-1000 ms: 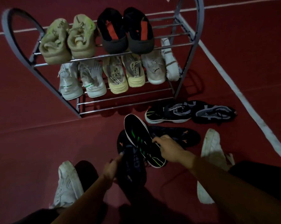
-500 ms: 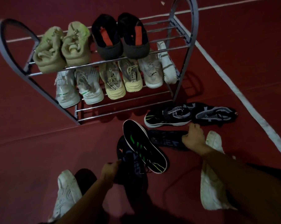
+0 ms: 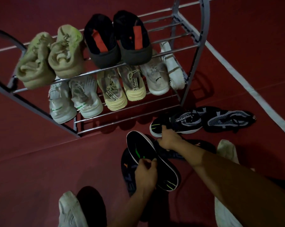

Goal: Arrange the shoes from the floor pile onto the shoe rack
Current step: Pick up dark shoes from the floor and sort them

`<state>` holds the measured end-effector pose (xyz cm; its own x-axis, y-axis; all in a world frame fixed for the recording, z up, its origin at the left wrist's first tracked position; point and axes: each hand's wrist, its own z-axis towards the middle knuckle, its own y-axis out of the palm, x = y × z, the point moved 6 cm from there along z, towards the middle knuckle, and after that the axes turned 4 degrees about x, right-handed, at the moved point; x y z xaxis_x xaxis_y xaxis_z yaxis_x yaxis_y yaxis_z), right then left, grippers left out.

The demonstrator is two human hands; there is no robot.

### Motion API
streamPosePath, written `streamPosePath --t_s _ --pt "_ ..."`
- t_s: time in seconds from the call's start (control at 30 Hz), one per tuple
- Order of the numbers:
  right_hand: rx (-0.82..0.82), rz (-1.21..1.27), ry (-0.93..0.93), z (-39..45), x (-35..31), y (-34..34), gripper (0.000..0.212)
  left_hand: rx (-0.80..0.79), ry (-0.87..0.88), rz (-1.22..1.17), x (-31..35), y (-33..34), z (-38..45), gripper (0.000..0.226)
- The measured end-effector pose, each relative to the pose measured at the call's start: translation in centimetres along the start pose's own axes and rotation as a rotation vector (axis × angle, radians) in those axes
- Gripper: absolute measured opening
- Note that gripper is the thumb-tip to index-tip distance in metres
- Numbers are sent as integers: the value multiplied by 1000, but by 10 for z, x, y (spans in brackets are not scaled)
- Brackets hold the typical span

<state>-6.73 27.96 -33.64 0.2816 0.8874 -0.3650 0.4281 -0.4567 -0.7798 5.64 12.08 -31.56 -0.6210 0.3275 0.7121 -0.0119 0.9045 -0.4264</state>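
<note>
The shoe rack (image 3: 190,46) stood on the red floor (image 3: 32,153) with its top and middle tiers occupied. On the top tier sat a pair of olive sneakers (image 3: 50,56) beside a pair of black slippers with orange insoles (image 3: 117,40). The tier below carried a pair of white sneakers with green marks (image 3: 74,99), a pair of cream sneakers (image 3: 122,89) and a further pair of white shoes (image 3: 163,74) (the outermost one lay on its side against the rack's end frame). The lowest rails held no shoes.

The floor pile lay just in front of the rack's right end. The left hand (image 3: 145,175) was closed on the edge of a black shoe turned sole-up (image 3: 161,167), whose sole showed green streaks and a white rim; that shoe rested tilted across a dark shoe with an orange mark (image 3: 127,171). The right hand (image 3: 168,139) reached forward, its fingers curled onto the heel end of a black-and-white knit sneaker (image 3: 179,122) that lay on the floor; whether the grasp had fully closed could not be told. A matching knit sneaker (image 3: 226,122) lay just beside it, toe pointing right. Another dark shoe (image 3: 200,145) lay partly under the right forearm. The person's own white shoes (image 3: 69,208) appeared at the lower edge, and a white line (image 3: 246,86) crossed the floor to the right.
</note>
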Motion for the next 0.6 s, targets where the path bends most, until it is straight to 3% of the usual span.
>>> streamPosePath --t_s 0.13,0.23,0.3,0.4,0.47,0.53,0.6 --pt "59 -186 -32 16 -9 -18 86 -118 -7 131 -12 8 6 39" --pt "70 -72 7 24 -10 -22 76 -144 -53 235 -22 4 12 53" --pt "128 -117 -14 25 -13 -21 67 -171 -56 288 -22 6 20 61" --pt "115 -269 -133 20 -18 -7 35 -377 -148 439 -18 13 21 82" --pt "96 -335 -188 15 -22 -3 26 -495 -227 588 -26 8 13 87" --pt "108 -376 -224 10 -24 -8 36 -503 -217 526 -36 7 10 79" --pt "137 -412 -237 4 -23 -20 42 -468 -171 375 -42 11 9 57"
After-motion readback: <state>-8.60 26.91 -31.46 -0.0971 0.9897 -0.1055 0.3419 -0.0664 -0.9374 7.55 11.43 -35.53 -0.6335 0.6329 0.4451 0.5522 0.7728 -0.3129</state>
